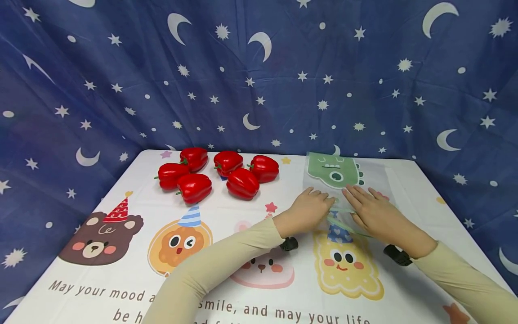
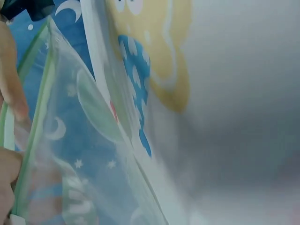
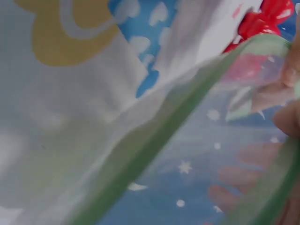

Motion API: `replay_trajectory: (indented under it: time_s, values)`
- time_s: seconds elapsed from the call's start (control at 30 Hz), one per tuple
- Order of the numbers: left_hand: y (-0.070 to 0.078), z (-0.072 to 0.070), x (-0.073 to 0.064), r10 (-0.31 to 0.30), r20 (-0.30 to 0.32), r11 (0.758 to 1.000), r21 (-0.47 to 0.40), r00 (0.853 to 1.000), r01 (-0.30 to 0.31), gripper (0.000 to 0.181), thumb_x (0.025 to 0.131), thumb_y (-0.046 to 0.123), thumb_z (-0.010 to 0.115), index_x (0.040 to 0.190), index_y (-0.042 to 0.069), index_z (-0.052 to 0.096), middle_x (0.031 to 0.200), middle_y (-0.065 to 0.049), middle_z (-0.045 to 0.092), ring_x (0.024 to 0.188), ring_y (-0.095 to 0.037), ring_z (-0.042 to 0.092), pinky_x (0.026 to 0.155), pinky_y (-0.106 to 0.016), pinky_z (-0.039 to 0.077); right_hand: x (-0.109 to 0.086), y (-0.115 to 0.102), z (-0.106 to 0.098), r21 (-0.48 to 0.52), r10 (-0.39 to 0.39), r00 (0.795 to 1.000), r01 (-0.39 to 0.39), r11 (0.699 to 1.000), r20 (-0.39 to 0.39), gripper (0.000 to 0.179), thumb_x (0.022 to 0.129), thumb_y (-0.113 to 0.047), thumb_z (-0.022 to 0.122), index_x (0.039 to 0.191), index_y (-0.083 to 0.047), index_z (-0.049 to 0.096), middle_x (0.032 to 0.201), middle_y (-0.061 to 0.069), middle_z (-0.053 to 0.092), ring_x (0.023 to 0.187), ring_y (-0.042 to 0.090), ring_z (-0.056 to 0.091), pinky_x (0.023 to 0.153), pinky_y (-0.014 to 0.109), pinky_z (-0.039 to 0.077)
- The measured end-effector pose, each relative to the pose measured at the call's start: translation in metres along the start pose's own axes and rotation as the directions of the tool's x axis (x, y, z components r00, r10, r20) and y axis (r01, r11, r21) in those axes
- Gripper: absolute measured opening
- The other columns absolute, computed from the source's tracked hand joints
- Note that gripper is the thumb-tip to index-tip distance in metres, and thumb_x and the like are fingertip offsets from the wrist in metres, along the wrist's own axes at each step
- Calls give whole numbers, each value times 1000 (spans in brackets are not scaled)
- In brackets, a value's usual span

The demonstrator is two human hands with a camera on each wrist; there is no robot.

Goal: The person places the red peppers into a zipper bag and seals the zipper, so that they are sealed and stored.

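Observation:
At the back right of the table, a clear zip bag (image 1: 332, 173) with green edge strips and a green dinosaur print has its mouth toward me, the strips spread apart. My left hand (image 1: 309, 209) pinches the mouth at its left side. My right hand (image 1: 374, 213) holds the right part of the mouth, fingers stretched over the film and thumb below at the strip. Through the film of the bag (image 3: 220, 122), fingers show in the right wrist view. The lower green strip of the bag (image 2: 42, 103) slants past the hands in the left wrist view.
Several red bell peppers (image 1: 243, 183) lie grouped at the back left, left of my left hand. A white cartoon-print cloth (image 1: 133, 270) covers the table. Behind its back edge hangs a blue curtain (image 1: 283, 112) with moons and stars. Dark wrist cameras (image 1: 398, 255) hang beneath both wrists.

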State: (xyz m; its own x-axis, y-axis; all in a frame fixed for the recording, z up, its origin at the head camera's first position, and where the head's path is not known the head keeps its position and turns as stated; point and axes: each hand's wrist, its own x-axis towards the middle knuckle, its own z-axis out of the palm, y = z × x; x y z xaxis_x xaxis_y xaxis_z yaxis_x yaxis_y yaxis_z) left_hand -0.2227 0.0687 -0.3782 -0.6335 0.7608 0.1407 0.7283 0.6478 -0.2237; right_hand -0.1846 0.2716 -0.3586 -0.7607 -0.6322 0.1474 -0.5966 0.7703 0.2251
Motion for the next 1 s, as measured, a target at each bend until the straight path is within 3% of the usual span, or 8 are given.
replay_trajectory:
  time_s: [0.23,0.43,0.73,1.0]
  values:
    - [-27,-1,-10,34,-7,997,-63,999,-34,41,96,27,52,137,28,48,133,2,57,124,-16,52,110,-37,36,-3,-4,-25,15,28,998,-29,999,62,62,87,-26,63,135,7,43,136,28,48,126,41,47,99,58,39]
    - [-52,1,-15,148,-52,987,-57,988,-151,43,95,24,53,137,30,47,135,2,55,130,-16,47,114,-40,30,2,-8,-39,38,-25,995,21,999,96,70,83,-32,68,137,5,42,137,26,48,125,40,48,100,58,39]
    - [-72,-1,-17,313,-97,949,0,945,-315,44,94,29,56,137,33,48,136,4,54,133,-14,43,118,-38,21,18,-38,-37,12,-118,991,117,993,69,78,82,-47,64,135,7,44,136,24,49,125,36,51,98,54,43]
    - [-91,-1,-25,384,-231,922,39,894,-385,49,85,23,68,131,29,52,134,0,57,130,-14,47,116,-39,26,25,-55,-35,-30,-84,996,85,996,19,58,79,-32,64,119,9,58,119,22,63,112,34,60,94,51,47]
